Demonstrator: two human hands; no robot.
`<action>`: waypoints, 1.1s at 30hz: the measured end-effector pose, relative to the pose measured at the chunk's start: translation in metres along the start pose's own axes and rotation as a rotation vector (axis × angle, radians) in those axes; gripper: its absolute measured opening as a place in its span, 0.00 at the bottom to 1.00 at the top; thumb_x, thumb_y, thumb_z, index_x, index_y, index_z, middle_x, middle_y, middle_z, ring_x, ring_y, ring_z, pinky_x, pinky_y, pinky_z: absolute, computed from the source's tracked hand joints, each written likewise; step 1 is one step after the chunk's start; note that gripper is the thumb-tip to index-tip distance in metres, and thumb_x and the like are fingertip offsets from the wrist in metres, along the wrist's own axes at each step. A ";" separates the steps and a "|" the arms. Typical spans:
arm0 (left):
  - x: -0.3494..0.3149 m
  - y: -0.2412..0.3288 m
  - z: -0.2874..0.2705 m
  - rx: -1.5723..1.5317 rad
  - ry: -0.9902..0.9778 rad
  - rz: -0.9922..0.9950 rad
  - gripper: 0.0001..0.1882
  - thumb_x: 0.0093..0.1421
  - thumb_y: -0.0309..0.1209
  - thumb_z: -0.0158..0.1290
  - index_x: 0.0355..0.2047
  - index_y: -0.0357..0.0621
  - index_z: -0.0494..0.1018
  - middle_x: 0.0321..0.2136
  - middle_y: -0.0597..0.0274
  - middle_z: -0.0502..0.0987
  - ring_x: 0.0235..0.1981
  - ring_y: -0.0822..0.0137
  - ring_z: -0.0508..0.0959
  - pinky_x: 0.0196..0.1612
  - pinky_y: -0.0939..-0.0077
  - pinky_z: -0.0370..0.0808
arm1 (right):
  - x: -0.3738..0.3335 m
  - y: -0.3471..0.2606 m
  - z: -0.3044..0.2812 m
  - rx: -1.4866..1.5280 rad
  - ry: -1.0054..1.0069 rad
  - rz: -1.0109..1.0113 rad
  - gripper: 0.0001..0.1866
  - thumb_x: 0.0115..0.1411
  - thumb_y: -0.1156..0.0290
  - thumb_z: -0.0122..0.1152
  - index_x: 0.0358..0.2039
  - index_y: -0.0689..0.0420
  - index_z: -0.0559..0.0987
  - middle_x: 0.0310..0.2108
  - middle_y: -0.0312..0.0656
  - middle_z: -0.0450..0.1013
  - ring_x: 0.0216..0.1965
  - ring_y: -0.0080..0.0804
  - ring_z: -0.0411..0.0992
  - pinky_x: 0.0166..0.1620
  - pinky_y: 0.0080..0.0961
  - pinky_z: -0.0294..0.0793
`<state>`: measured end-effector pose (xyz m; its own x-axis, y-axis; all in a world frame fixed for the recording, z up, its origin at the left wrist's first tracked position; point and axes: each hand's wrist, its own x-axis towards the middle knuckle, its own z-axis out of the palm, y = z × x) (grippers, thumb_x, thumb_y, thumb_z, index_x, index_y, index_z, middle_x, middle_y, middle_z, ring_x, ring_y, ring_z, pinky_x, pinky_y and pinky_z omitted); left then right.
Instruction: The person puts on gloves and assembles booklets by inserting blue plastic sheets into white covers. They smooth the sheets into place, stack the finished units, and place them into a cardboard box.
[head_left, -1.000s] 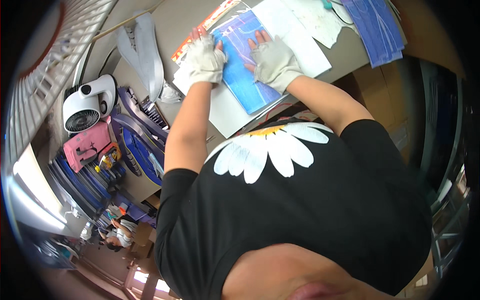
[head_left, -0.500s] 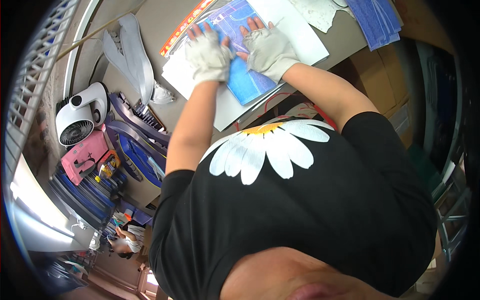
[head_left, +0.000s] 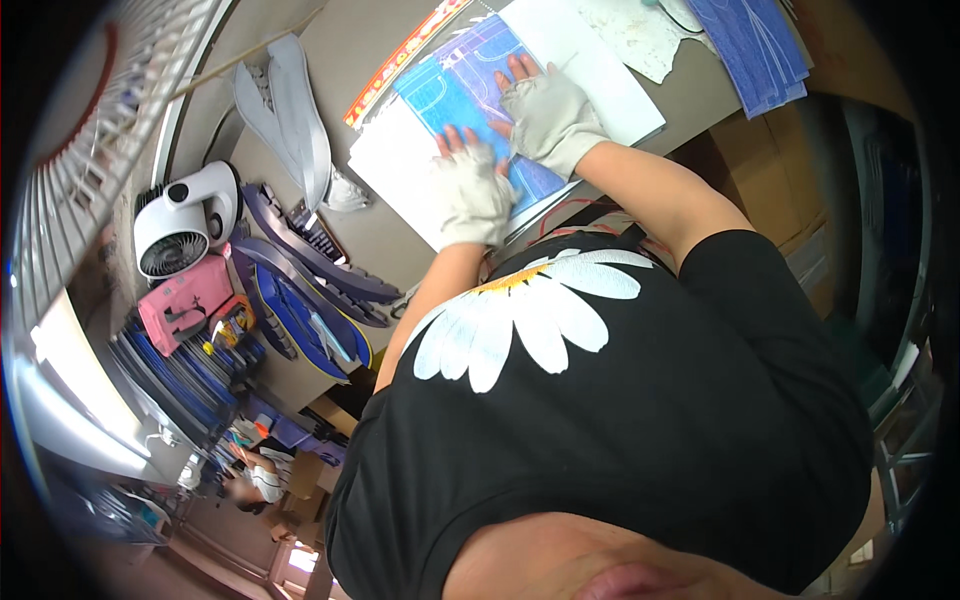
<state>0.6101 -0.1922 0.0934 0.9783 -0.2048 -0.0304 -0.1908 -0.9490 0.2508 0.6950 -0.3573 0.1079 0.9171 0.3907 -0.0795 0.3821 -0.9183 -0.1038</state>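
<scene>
The blue printed sheet lies on white paper over the tabletop. Upon the sheet, the left hand and the right hand, in gloves with bare fingertips, rest with fingers spread and grasp nothing. To do this well, I think the palms should press evenly, one steadying while the other strokes, so no crease forms. The sheet's part below the gloves is hidden; the white paper's far end is cut off; the pressing force I cannot tell.
</scene>
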 end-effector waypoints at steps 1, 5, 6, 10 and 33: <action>0.017 -0.009 0.005 0.001 0.053 -0.007 0.39 0.57 0.42 0.53 0.62 0.31 0.54 0.64 0.31 0.49 0.67 0.36 0.46 0.64 0.43 0.46 | -0.001 0.002 -0.002 0.011 -0.009 -0.004 0.39 0.61 0.42 0.43 0.63 0.58 0.60 0.66 0.54 0.50 0.68 0.46 0.47 0.66 0.48 0.46; 0.087 -0.036 0.001 0.090 0.118 -0.045 0.40 0.59 0.42 0.51 0.62 0.27 0.51 0.64 0.31 0.46 0.67 0.36 0.42 0.66 0.46 0.41 | -0.003 0.007 -0.002 0.088 -0.025 -0.024 0.40 0.59 0.41 0.44 0.63 0.58 0.60 0.66 0.56 0.51 0.68 0.50 0.47 0.66 0.51 0.45; 0.104 -0.046 0.004 0.106 0.132 -0.052 0.39 0.59 0.42 0.50 0.63 0.27 0.51 0.65 0.31 0.46 0.67 0.37 0.42 0.67 0.47 0.41 | -0.003 0.007 -0.005 0.116 -0.041 -0.028 0.41 0.59 0.41 0.45 0.64 0.58 0.59 0.66 0.57 0.50 0.68 0.51 0.46 0.66 0.51 0.44; 0.164 -0.080 -0.004 0.112 0.192 -0.153 0.39 0.63 0.44 0.44 0.63 0.25 0.47 0.65 0.33 0.45 0.68 0.42 0.42 0.68 0.53 0.41 | -0.006 0.006 -0.002 0.170 -0.031 -0.025 0.41 0.59 0.41 0.45 0.64 0.58 0.59 0.66 0.56 0.49 0.68 0.50 0.44 0.66 0.51 0.42; 0.006 0.025 -0.015 -0.073 -0.013 0.127 0.43 0.50 0.48 0.58 0.62 0.40 0.58 0.64 0.40 0.54 0.66 0.41 0.51 0.62 0.41 0.49 | -0.001 0.004 0.010 -0.024 -0.017 -0.023 0.38 0.61 0.43 0.44 0.65 0.53 0.58 0.68 0.51 0.48 0.69 0.47 0.44 0.66 0.49 0.42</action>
<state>0.6121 -0.2131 0.1144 0.9454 -0.3257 -0.0065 -0.3063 -0.8954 0.3232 0.6942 -0.3608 0.0982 0.9059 0.4129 -0.0943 0.4063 -0.9101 -0.0820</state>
